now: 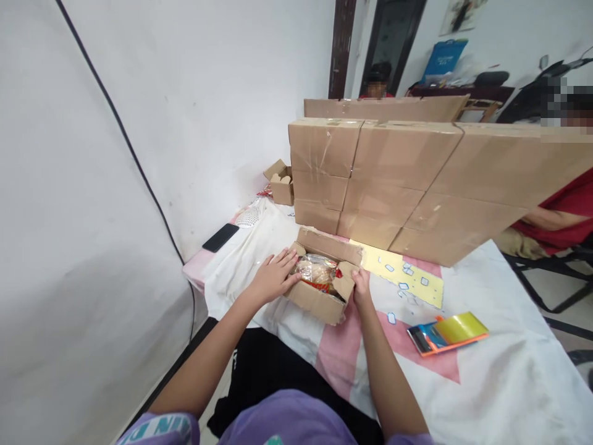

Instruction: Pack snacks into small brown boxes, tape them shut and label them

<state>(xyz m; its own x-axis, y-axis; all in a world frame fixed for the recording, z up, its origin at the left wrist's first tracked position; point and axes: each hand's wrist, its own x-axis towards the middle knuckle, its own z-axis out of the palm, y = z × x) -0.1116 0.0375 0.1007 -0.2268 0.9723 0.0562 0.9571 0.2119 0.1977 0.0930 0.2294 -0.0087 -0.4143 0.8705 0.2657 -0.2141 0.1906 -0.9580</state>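
A small cardboard box [319, 305] with raised flaps sits on the cloth-covered table in front of me. Inside it lies a shiny clear packet [317, 270] with red printing and something light brown in it; I cannot make out what. My left hand [274, 276] lies over the box's left end, its fingers stretched out and resting on the flap. At the right end my right hand [362, 287] grips the box side, thumb near the flap's edge and the other fingers mostly hidden.
A long, strapped cardboard carton [370, 179] stands behind the box. Toward the wall are a black phone [221, 237], a white perforated object [248, 217] and another small open box [282, 190]. A blue-and-orange item with a yellow strip [447, 334] lies right. Two people are beyond the carton.
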